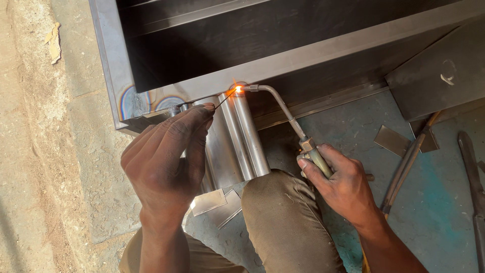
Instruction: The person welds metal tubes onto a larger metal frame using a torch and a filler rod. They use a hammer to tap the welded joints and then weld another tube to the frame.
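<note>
At the far left of the frame lies bare, gritty concrete floor, with a scrap of debris near the upper left corner.

The left hand rises from the bottom centre-left, forearm nearly upright, back of the hand toward the camera. Its fingers are curled together and point up and to the right; thumb and fingertips are pressed on a thin rod, which slants up to the right toward a glowing spot. The hand hangs over the left side of a ribbed steel piece, a panel of rounded flutes that runs from the middle of the frame down toward the knee. Its upper end meets the lower rail of a steel frame that crosses the upper half of the picture; rainbow heat marks show on the frame's left corner. Small steel offcuts lie just below the ribbed piece.

The glow sits at centre top, where rod tip, flutes and frame come together. The torch reaches it from the right, its bent tube curving down to a brass handle.

The right hand comes in from the lower right, wrist bent upward, fingers wrapped closed around that handle.

Further right, on the blue-green floor, lie flat plate scraps, a hose or bar and a dark tool at the edge.
</note>
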